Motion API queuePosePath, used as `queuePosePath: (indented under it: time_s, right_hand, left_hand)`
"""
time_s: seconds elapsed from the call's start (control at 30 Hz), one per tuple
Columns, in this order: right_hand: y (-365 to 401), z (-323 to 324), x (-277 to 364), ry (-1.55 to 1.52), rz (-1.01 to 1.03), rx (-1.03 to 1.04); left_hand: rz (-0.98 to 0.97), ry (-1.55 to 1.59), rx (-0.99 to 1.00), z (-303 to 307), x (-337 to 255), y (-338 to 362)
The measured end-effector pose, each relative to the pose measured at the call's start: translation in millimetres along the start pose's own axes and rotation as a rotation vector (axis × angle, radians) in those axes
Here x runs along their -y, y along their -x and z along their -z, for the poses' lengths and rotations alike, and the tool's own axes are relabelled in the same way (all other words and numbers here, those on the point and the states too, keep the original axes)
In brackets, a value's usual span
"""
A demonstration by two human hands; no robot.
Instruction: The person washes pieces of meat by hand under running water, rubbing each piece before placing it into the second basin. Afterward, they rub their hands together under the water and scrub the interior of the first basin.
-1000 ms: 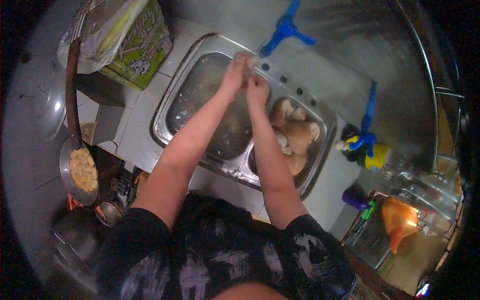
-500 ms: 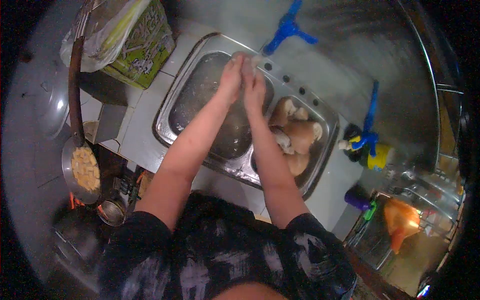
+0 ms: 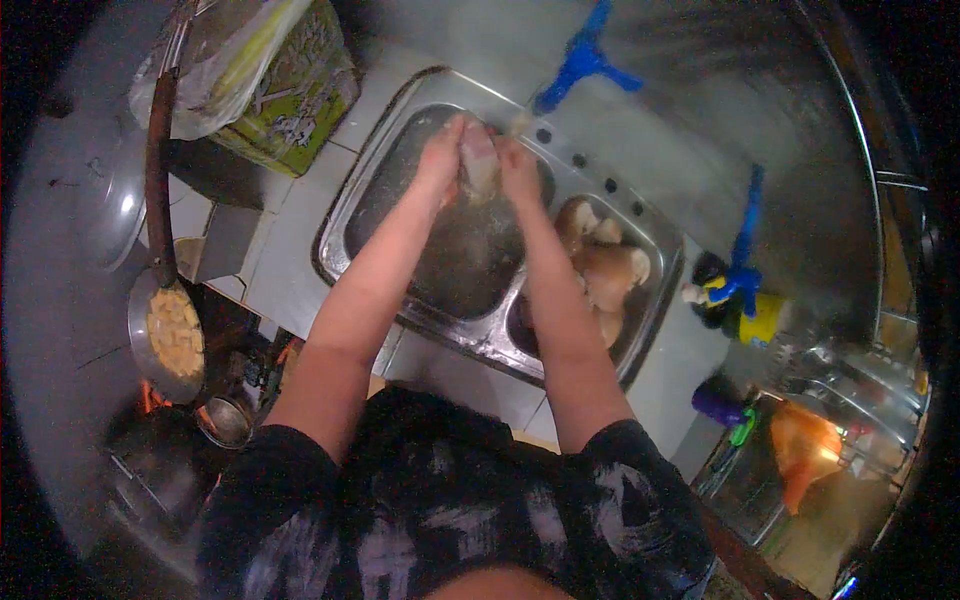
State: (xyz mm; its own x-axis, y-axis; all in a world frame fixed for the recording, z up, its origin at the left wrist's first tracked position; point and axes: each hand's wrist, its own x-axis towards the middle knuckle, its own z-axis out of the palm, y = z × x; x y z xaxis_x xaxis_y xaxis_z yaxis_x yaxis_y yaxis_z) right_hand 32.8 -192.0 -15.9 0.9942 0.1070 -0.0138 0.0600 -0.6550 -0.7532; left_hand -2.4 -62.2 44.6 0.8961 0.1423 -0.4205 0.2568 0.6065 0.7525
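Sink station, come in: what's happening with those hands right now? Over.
Left hand and right hand holding a raw-looking meat piece over the larger basin. More pieces in the smaller basin. Nothing seen blocking either hand.

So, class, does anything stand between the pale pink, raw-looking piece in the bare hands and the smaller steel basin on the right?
Yes: the right hand, beside the piece, and the steel divider edging that basin; the right forearm also crosses over the divider.

Sink: glossy metal, wet-looking. Worktop: smooth, tiled. Bag: thin, crinkled translucent plastic; shirt: matt cloth.
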Motion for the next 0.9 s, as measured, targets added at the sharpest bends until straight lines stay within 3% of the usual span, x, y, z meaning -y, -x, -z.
queuePosePath:
  time_s: [0.03, 0.07, 0.13, 0.27, 0.33, 0.37, 0.43, 0.47, 0.6, 0.63, 0.67, 0.8, 0.9]
  right_hand:
    - [-1.4, -0.2, -0.7, -0.251, -0.133, 0.129]
    - [0.6, -1.1, -2.0, -0.251, -0.132, 0.128]
    - [11.8, 0.5, 4.4, -0.598, -0.316, 0.227]
    - [22.9, -5.9, -6.8, -0.639, -0.139, 0.310]
    - [27.1, -4.8, -3.8, -0.980, -0.409, 0.351]
    - [30.5, -4.4, -1.7, -0.980, -0.408, 0.350]
    - [35.8, -0.1, 10.6, -0.809, -0.307, 0.031]
    - [34.9, 0.5, 13.1, -0.809, -0.307, 0.030]
    - [35.3, 2.8, 28.2, -0.524, -0.156, -0.258]
    - [37.5, 5.6, 32.5, -0.422, -0.132, -0.338]
    - [38.2, 8.1, 33.6, -0.422, -0.133, -0.337]
    - [40.5, 10.4, 34.0, -0.114, -0.141, -0.335]
    - [44.3, 6.3, 34.5, -0.025, -0.109, -0.365]
  left_hand:
    - [0.013, -0.012, 0.028, 2.3, -0.8, -4.4]
    - [0.012, -0.012, 0.029, 2.7, -0.5, -8.8]
    - [0.043, 0.072, 0.033, -2.6, -5.5, -12.1]
    - [0.174, 0.148, -0.009, -11.0, -3.5, -31.0]
    - [0.224, -0.002, -0.047, -7.1, 13.9, -45.9]
    - [0.224, -0.003, -0.046, -4.5, 30.5, -51.8]
    - [-0.191, -0.540, -0.057, -12.3, 47.0, -47.1]
    - [-0.285, -0.930, -0.101, -17.8, 47.1, -22.9]
    - [-0.250, -0.889, -0.071, -31.0, 47.8, -5.5]
    - [-0.330, -0.920, -0.063, -35.4, 41.9, -0.6]
    - [-0.413, -0.952, -0.056, -37.6, 37.5, 1.6]
    - [-0.396, -0.964, -0.098, -35.5, 39.2, -4.5]
    - [-0.500, -1.126, 0.082, -25.2, 34.0, -4.8]
